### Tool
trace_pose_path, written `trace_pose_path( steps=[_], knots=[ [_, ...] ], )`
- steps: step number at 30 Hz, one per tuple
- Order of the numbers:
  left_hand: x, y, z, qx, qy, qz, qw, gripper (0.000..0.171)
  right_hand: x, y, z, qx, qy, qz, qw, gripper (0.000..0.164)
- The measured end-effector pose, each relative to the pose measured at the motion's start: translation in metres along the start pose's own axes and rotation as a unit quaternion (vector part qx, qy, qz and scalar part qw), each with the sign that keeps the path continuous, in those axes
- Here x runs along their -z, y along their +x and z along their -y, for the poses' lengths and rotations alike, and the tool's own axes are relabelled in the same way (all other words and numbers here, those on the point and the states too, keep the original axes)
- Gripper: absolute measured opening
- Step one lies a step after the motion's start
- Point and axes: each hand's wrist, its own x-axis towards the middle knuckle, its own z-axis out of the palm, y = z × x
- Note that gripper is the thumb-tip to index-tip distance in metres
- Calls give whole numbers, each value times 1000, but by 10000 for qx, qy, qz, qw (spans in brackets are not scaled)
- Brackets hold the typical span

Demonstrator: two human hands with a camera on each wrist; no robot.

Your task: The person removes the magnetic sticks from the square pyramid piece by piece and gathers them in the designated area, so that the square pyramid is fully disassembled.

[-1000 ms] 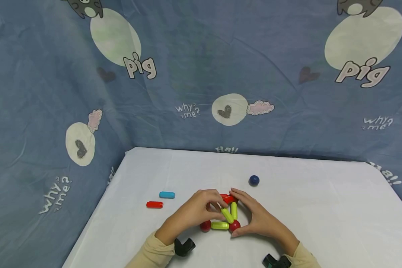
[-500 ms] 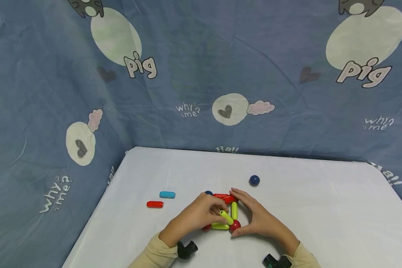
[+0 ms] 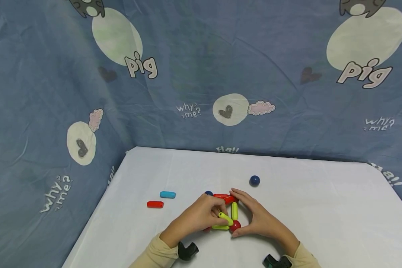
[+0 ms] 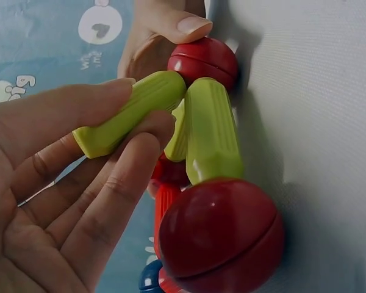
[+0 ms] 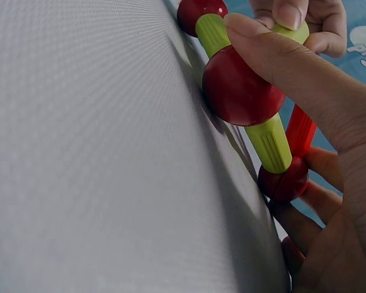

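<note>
My left hand (image 3: 199, 214) pinches a yellow-green toy rod (image 4: 134, 113) between thumb and fingers. It slants up, its lower end against a red ball (image 4: 206, 64). On that ball, the near right corner of a rod-and-ball frame, rests the thumb of my right hand (image 3: 262, 219). In the right wrist view, its fingers touch another red ball (image 5: 283, 183), so this hand grips that side of the frame. Yellow-green rods (image 3: 234, 211) run along the near and right sides. Red rods (image 3: 221, 195) and a blue ball (image 3: 208, 192) form the far side, partly hidden by the left hand.
Left of the hands, a blue rod (image 3: 167, 194) and a red rod (image 3: 155, 204) lie loose on the white table (image 3: 321, 201). Beyond the frame sits a loose blue ball (image 3: 254, 181). A patterned blue cloth (image 3: 174, 74) hangs behind the table.
My left hand has shifted slightly right and nearer, tilting the held rod's free end leftward. It now covers more of the near left red ball, while the far blue ball shows. The right hand stays put.
</note>
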Motion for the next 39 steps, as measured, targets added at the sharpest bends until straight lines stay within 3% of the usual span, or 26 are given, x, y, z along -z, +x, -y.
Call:
trace_pose_path(
  steps=[4, 13, 23, 32, 35, 39],
  knots=[
    [1, 0, 2, -59, -66, -14, 10000, 10, 0, 0, 0, -24, 32, 16, 10000, 113],
    [10, -2, -1, 99, -722, -187, 9972, 16, 1, 0, 0, -66, 9, 25, 10000, 113],
    [12, -4, -2, 22, -256, -218, 9994, 17, 0, -2, 0, -55, 8, 20, 10000, 113],
    [34, -27, 14, 228, 265, -1002, 9944, 18, 0, 1, 2, -240, 29, 126, 9996, 113],
    [44, -38, 25, 355, 571, -1404, 9878, 20, 1, 1, 3, -249, 27, 139, 9996, 112],
    [55, -49, 37, 554, 1189, -1933, 9723, 23, 2, 0, 4, -257, 17, 136, 9996, 113]
  ],
)
